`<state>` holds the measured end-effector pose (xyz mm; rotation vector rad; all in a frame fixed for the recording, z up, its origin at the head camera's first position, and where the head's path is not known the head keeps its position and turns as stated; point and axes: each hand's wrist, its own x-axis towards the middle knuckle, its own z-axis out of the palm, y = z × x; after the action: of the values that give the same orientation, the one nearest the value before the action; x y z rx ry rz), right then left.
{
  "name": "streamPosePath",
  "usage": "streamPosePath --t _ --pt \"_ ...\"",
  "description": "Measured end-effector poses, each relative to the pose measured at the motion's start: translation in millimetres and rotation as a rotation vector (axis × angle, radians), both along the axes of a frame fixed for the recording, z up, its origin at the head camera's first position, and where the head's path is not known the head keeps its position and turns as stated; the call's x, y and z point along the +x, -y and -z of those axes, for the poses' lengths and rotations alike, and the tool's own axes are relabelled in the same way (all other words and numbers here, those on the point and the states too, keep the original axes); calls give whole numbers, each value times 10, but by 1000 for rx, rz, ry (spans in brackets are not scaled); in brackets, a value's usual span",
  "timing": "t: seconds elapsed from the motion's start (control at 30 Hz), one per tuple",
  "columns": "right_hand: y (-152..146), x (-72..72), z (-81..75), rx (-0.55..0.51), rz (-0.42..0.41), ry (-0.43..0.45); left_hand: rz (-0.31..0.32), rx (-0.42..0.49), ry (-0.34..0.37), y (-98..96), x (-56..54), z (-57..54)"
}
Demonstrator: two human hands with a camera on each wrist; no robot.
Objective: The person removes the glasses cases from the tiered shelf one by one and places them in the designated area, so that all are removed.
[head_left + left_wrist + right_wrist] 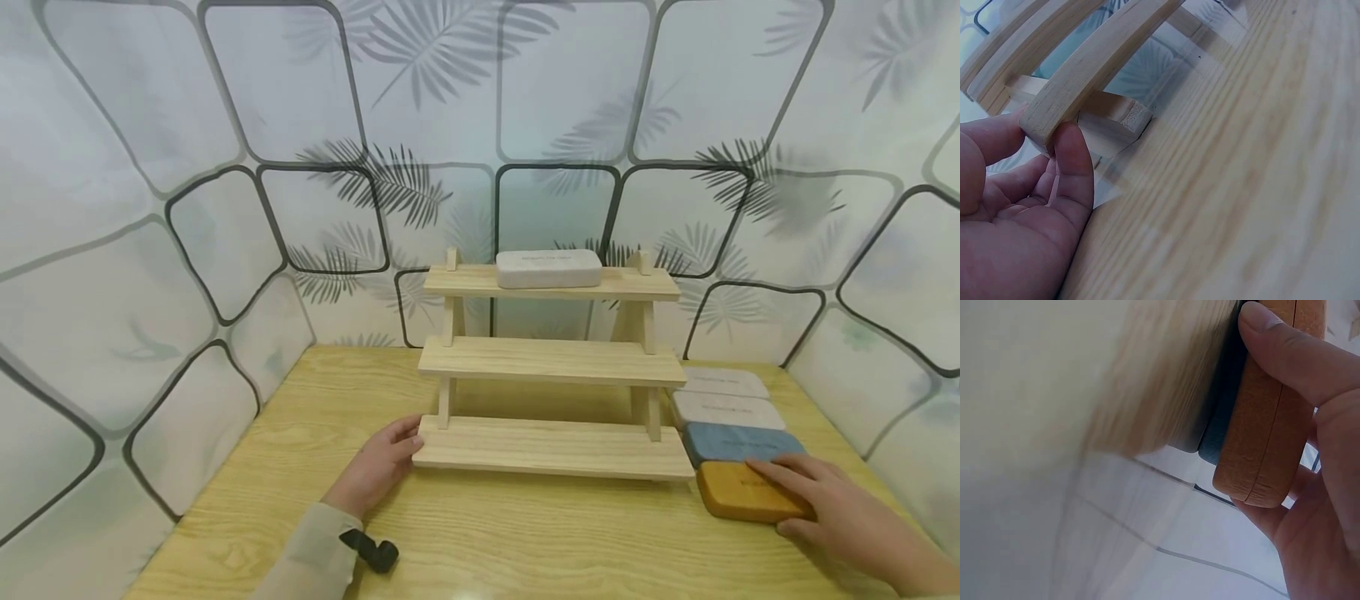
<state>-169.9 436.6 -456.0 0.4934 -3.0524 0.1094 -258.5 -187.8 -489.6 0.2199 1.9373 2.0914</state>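
Note:
A three-tier wooden display stand (551, 446) stands on the table. My left hand (380, 465) pinches the left end of its lowest shelf (1079, 81) between thumb and fingers. To the right of the stand, my right hand (840, 508) grips an orange glasses case (742, 492), the thumb along its near side and fingers over the top. In the right wrist view a seam runs along this orange case (1266, 431). Behind it lie a blue case (742, 442) and two pale cases (727, 412) in a row. Another pale case (549, 269) rests on the top shelf.
The wood-grain table (480, 542) runs under everything. Patterned fabric walls (187, 333) close in the left, back and right sides. The row of cases sits close against the stand's right end. A black strap (369, 551) is around my left sleeve.

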Motion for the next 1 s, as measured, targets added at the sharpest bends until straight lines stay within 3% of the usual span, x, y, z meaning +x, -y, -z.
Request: streamPosePath --t 0.63,1.0 --pt "20 -4 -47 -47 -14 -25 -1 11 3 -12 8 -20" --pt "96 2 -58 -129 -40 -120 7 -6 -2 1 22 -38"
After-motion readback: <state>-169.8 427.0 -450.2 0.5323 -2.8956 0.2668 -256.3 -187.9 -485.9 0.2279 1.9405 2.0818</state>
